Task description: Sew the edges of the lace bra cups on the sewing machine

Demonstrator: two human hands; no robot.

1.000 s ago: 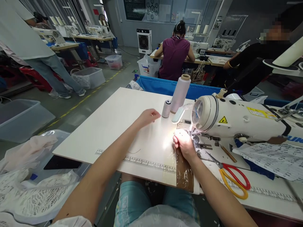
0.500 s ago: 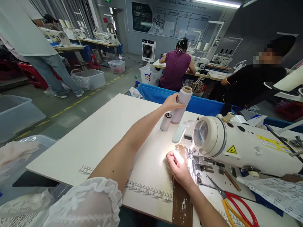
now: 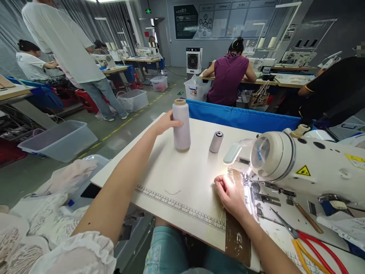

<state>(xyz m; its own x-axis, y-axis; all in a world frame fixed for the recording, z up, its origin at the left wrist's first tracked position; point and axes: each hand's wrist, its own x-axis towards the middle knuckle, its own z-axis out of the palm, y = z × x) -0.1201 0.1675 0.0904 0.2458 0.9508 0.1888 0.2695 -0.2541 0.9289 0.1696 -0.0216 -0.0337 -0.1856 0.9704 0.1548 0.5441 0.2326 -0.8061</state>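
My left hand is wrapped round the side of a tall pale lilac thread cone. The cone is upright over the white sewing table. A smaller grey thread spool with a dark top stands apart, to the right of the cone. Beside the sewing machine's needle area, my right hand rests with its fingers curled and their tips together; what they hold, if anything, is hidden. The machine's white head rises just right of that hand, its lamp lighting the fingers.
Scissors with red and orange handles and a wooden-handled tool lie at the right. A printed ruler runs along the table's front. A blue cloth trough borders the far side. Lace garments lie at the left. Several people are around.
My left hand has moved the thread cone left across the table, away from the small spool. My right hand keeps its place by the machine. The view has turned left.
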